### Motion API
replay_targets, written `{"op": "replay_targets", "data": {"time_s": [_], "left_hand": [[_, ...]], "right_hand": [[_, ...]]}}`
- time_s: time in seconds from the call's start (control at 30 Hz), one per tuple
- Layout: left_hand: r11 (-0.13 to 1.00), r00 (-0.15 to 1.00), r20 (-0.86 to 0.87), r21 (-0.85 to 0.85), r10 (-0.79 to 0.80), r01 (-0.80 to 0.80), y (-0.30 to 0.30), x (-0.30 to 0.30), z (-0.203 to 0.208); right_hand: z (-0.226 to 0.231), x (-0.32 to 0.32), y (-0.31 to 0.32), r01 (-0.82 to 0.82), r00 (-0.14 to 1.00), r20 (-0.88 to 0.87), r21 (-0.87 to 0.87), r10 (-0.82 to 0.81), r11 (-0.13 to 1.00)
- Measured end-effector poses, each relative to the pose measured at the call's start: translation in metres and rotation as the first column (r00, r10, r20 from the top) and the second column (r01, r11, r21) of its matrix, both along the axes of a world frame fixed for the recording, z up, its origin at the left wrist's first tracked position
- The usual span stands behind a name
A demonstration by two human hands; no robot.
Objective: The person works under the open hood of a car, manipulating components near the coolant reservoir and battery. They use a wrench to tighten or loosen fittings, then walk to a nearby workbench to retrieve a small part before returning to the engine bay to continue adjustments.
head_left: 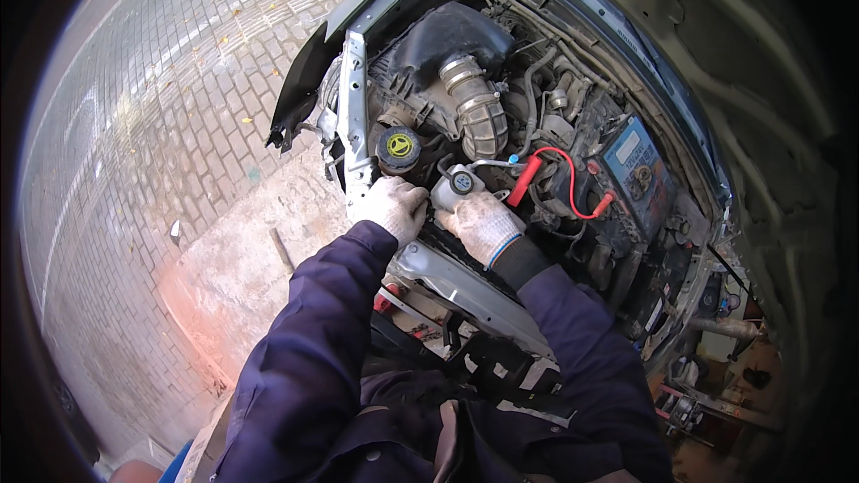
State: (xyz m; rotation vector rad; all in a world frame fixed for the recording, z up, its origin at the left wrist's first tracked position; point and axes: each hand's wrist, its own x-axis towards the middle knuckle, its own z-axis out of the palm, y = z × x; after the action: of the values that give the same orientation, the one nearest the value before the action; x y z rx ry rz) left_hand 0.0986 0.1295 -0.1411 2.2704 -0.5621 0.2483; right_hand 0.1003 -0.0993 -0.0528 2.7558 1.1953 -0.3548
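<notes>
My left hand point(395, 207), in a white knit glove, is at the front crossbar of an open engine bay. Its fingers are curled together, and whatever is between them is hidden. Just beyond it sits a round black cap point(399, 150) with a yellow emblem. My right hand point(481, 225), gloved alike, is closed against the near side of a small white plastic reservoir point(445, 190). A dark round cap point(461, 182) tops that reservoir, and a pale hose point(492, 163) runs off to its right. The fingertips on the reservoir's near side are partly hidden.
A ribbed intake duct point(483, 121) and a black air-filter housing point(452, 40) lie behind. To the right, a red cable point(573, 181) leads to a battery point(637, 165). The raised hood point(761, 125) overhangs the right. Paving point(161, 125) lies at left.
</notes>
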Motion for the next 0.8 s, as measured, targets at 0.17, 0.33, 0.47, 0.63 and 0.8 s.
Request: {"op": "replay_targets", "data": {"time_s": [0.17, 0.33, 0.47, 0.63, 0.8], "left_hand": [[1.0, 1.0, -0.001, 0.011, 0.001, -0.001, 0.0, -0.001, 0.0], [1.0, 1.0, -0.012, 0.018, 0.009, -0.009, -0.001, -0.001, 0.0], [1.0, 1.0, -0.015, 0.011, 0.005, -0.004, 0.0, 0.0, 0.0], [1.0, 1.0, -0.023, 0.023, -0.001, 0.002, 0.0, 0.0, -0.001], [1.0, 1.0, -0.022, 0.021, 0.003, -0.002, 0.0, -0.001, -0.003]], "right_hand": [[-0.005, -0.003, 0.005, 0.126, 0.989, -0.069, -0.031, -0.128, 0.992], [-0.013, -0.023, 0.015, 0.495, 0.829, -0.277, -0.043, -0.487, 0.868], [-0.022, -0.034, 0.021, 0.603, 0.776, -0.225, -0.012, -0.589, 0.798], [-0.023, -0.019, 0.011, 0.299, 0.954, 0.021, -0.032, -0.299, 0.954], [-0.023, -0.012, 0.005, 0.151, 0.985, 0.08, 0.07, -0.156, 0.986]]}}
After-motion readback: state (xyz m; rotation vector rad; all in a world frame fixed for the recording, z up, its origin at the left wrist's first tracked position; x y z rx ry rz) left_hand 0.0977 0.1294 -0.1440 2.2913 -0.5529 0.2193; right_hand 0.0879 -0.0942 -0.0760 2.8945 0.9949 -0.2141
